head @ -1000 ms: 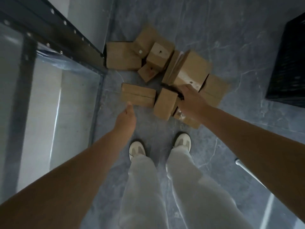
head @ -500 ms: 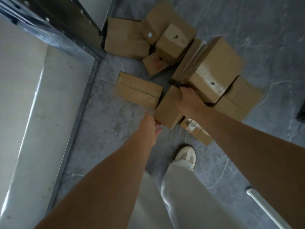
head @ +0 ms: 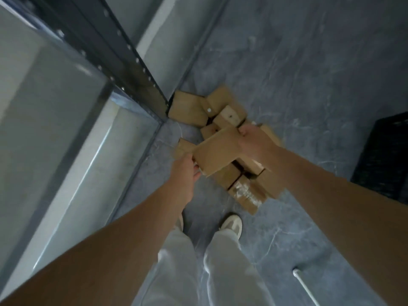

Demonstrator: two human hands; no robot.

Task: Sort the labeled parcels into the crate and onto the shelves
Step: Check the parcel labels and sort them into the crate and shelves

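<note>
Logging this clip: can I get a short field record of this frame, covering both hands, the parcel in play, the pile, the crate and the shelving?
held parcel: brown cardboard box, tilted, in the air above the pile
right hand: grips the box's far end, fingers curled over its edge
left hand: at the box's near corner; grip too blurred to tell
pile: other cardboard parcels on the grey floor beside the shelving
crate: black, at the right edge; contents not visible
shelving: dark metal frame on the left
</note>
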